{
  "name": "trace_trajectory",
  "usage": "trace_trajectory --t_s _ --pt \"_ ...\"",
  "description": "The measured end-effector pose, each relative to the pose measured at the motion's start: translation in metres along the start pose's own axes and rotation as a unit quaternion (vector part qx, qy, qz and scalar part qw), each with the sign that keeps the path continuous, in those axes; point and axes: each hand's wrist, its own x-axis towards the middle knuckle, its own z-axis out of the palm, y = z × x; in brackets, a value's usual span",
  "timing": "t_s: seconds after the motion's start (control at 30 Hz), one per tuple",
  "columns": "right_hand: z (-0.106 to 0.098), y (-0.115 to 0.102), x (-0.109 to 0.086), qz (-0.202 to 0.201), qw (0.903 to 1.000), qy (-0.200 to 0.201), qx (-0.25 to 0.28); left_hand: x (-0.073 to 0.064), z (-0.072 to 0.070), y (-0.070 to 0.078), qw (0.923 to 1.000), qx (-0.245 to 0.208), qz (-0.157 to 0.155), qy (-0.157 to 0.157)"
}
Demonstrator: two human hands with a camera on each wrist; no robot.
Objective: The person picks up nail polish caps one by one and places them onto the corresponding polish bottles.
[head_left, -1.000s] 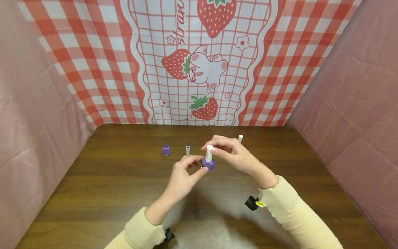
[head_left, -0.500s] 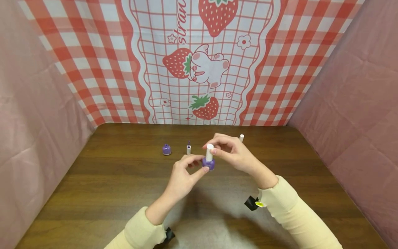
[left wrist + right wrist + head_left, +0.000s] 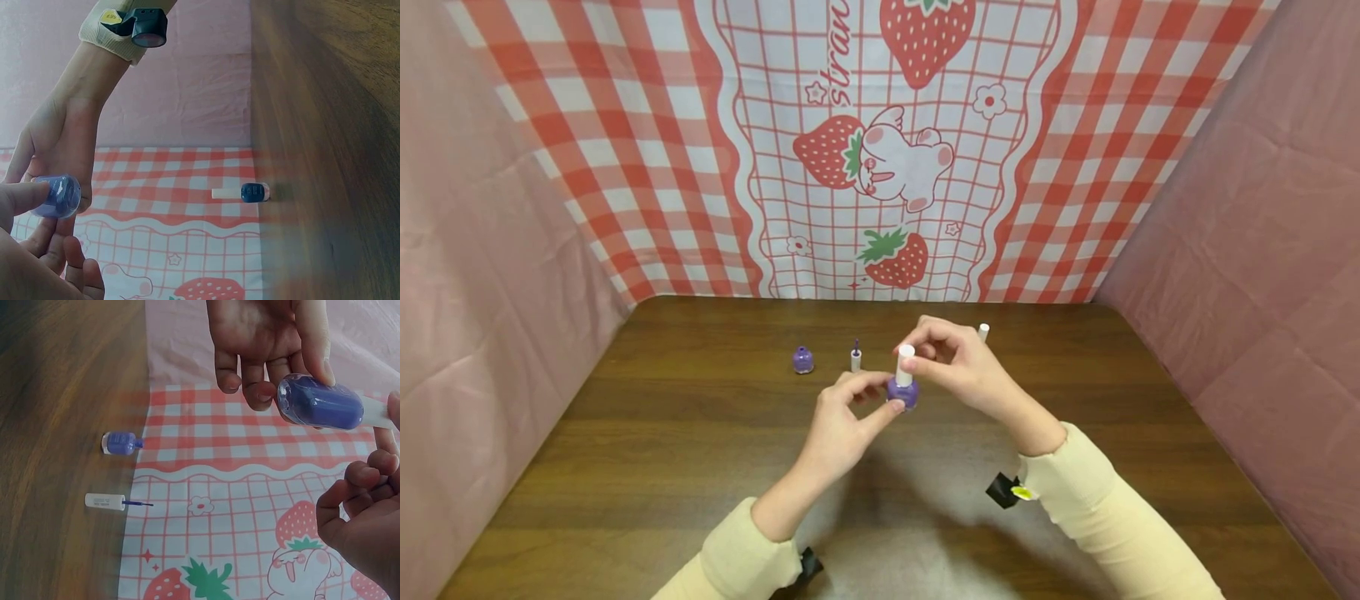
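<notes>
My left hand point(image 3: 842, 421) pinches a purple nail polish bottle point(image 3: 902, 393) by its glass body, between thumb and fingers. On its tall white cap point(image 3: 906, 367) are the thumb and fingers of my right hand point(image 3: 966, 367). The cap sits on the bottle's neck, and the bottle is held up above the table. In the right wrist view the purple body point(image 3: 325, 403) lies across the left fingers, its clear base toward the left. The left wrist view shows the left thumb over the bottle point(image 3: 61, 197).
Farther back on the brown table point(image 3: 662, 467) stands an uncapped purple bottle point(image 3: 803, 361). Beside it a white brush cap point(image 3: 856, 360) stands with its brush upward. Behind my right hand, a dark blue capped bottle point(image 3: 253, 192) is partly hidden in the head view. A checked strawberry cloth point(image 3: 647, 167) hangs behind.
The right hand has shifted slightly up at the cap, its fingers changing position a little. The left hand and the bottle stay nearly where they were.
</notes>
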Motion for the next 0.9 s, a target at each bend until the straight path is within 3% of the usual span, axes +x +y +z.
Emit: trace_trajectory --t_s 0.27,0.73,0.9 --pt "0.0017 -0.0007 0.0019 0.001 0.9999 0.007 0.010 -0.0006 -0.0003 0.0017 0.9999 0.011 -0.003 0.004" --pt "0.0059 -0.0038 0.0009 -0.002 0.9984 0.037 -0.044 0.0003 0.0014 0.0028 0.9985 0.045 0.010 0.030" --pt "0.0069 -0.0035 0.0007 -0.003 0.9979 0.045 -0.047 0.0005 0.0014 0.0044 0.9981 0.052 0.002 0.033"
